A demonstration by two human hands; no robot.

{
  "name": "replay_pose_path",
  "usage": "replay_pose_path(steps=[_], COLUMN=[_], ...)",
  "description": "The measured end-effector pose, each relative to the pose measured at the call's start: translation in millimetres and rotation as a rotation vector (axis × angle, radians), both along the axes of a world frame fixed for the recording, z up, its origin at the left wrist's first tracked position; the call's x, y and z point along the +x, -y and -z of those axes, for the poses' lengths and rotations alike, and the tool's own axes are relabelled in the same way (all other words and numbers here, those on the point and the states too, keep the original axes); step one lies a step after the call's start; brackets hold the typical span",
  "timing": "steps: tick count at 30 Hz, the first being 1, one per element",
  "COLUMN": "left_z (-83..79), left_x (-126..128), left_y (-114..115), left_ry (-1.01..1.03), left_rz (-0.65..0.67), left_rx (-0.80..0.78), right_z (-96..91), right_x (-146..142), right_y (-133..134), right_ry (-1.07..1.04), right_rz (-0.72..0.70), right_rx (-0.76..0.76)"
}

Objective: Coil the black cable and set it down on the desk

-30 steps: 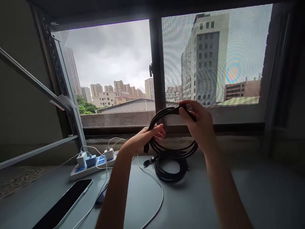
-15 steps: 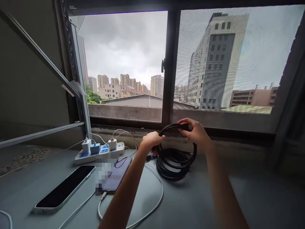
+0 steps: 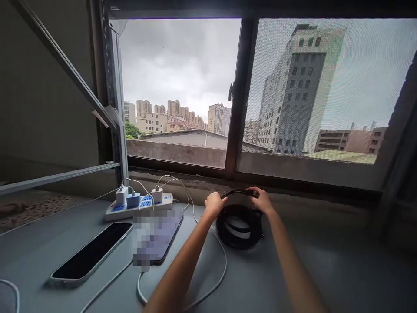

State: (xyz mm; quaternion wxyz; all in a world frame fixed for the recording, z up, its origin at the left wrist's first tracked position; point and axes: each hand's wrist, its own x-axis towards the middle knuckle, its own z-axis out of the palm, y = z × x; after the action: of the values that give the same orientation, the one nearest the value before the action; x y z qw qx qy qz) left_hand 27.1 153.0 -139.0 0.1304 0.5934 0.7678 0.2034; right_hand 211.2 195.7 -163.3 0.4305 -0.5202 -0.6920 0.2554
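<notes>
A coiled black cable (image 3: 224, 232) rests on the grey tabletop (image 3: 260, 282) below the window, with its upper loops lifted off the rest. On the left side of those raised loops, my left hand (image 3: 215, 205) is closed around the cable. My right hand (image 3: 261, 201) pinches the same loops at their upper right, thumb and fingers together. The lower turns of the coil lie in a ring beneath both hands. Parts of the cable behind my fingers are hidden.
To the left lie a phone with a dark screen (image 3: 93, 250) and a second phone (image 3: 167, 239), partly blurred out. A white power strip (image 3: 166, 202) with several plugged-in chargers stands behind them. White charging cords (image 3: 224, 265) cross the table. A metal frame (image 3: 122, 143) rises at left.
Both hands have come down with the raised loops, which now sit closer to the coil on the table. My right hand has moved slightly lower. The view has shifted a little.
</notes>
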Motion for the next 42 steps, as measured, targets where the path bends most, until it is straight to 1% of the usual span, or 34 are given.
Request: replay_pose_path(steps=[2,4,7,10,13,17,19,21,23,25,27,29,31,32,33,34,35,36,37,38,40,41,42], left_z=[-4.9,-5.1,2.3,9.3,11.2,13.8,14.9,12.7,4.7,-9.6,-28.2,-45.9,-55.5,-55.2,-51.0,-43.0,-32.0,-19.0,-5.2,8.4,30.8,38.7,44.5], left_x=[-1,-2,-3,-6,-10,-14,-16,-19,-24,-31,-35,-32,-22,-15,-9,-4,-1,0,-2,-7,-21,-29,-37], left_y=[0,0,-1,-4,-9,-15,-15,-12,-7,1,10,21,34,43,51,60,69,77,83,88,92,91,89], left_ry=[0.015,0.041,0.064,0.077,0.116,0.199,0.245,0.280,0.293,0.282,0.255,0.224,0.203,0.199,0.192,0.182,0.163,0.078,-0.003,-0.074,-0.168,-0.203,-0.240], left_rz=[0.009,0.032,0.050,0.051,0.080,0.144,0.175,0.213,0.248,0.266,0.265,0.277,0.342,0.399,0.463,0.514,0.571,0.685,0.745,0.782,0.796,0.766,0.706], left_rx=[-0.009,-0.068,-0.136,-0.149,-0.157,-0.120,-0.115,-0.134,-0.149,-0.123,-0.034,0.086,0.188,0.219,0.244,0.261,0.286,0.316,0.313,0.267,0.207,0.226,0.263], right_z=[2.5,6.9,14.9,18.9,17.7,13.3,9.8,4.5,-3.2,-13.4,-26.0,-40.2,-55.5,-63.4,-71.5,-79.6,-87.7,-95.5,-102.7,-108.9,-115.1,-113.9,-108.9], right_x=[2,4,7,9,9,7,5,4,4,5,10,19,33,41,50,59,67,74,80,84,85,83,79], right_y=[-2,-4,-6,-8,-10,-7,-4,2,9,17,25,34,45,52,60,68,78,87,97,105,117,119,119], right_ry=[0.024,0.063,0.125,0.160,0.168,0.157,0.145,0.135,0.135,0.143,0.143,0.122,0.083,0.063,0.044,0.030,0.019,0.012,0.009,0.012,0.090,0.151,0.223], right_rz=[-0.005,-0.018,-0.020,-0.004,0.019,0.071,0.097,0.122,0.143,0.161,0.178,0.193,0.211,0.229,0.256,0.283,0.311,0.336,0.349,0.349,0.356,0.351,0.342], right_rx=[-0.070,-0.146,-0.212,-0.228,-0.243,-0.263,-0.272,-0.284,-0.304,-0.324,-0.335,-0.321,-0.261,-0.219,-0.171,-0.122,-0.066,-0.011,0.040,0.083,0.118,0.111,0.086])
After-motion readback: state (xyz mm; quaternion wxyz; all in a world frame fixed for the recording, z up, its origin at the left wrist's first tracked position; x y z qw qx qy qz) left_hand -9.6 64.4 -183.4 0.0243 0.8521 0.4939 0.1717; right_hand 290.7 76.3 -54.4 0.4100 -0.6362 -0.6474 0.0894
